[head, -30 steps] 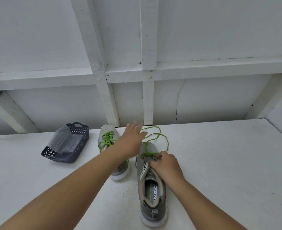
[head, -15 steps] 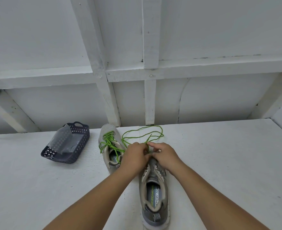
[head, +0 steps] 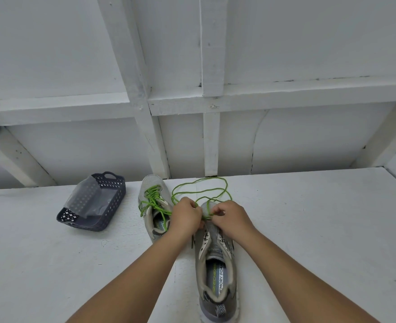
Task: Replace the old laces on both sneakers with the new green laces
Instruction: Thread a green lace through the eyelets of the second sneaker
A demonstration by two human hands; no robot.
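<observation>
nearest to me on the white painted desk (head: 309,229) lies the grey mesh sneaker with a beige collar (head: 217,273), heel toward me and toe pointing away, its insole printed with "memory foam". my two forearms reach out over the desk on either side of it. my left hand (head: 185,216) sits over the lower eyelets of this sneaker with its fingers curled and pinching the loose bright green cord lace (head: 200,191). my right hand (head: 230,216) is just beside it, fingers also curled and pinching the same lace near the toe end; the two hands are nearly touching. beyond my knuckles the free length of that lace lies in wide loops on the desk, reaching to the foot of the wall. just left of my left hand, the second grey sneaker (head: 154,206) lies slightly farther off, toe away, already threaded with a green lace whose ends trail loosely across its opening. well to the left of it, a dark perforated plastic basket (head: 94,203) sits tilted, holding a clear plastic bag (head: 85,197). behind everything rises a white panelled wall with wooden battens (head: 211,89).
</observation>
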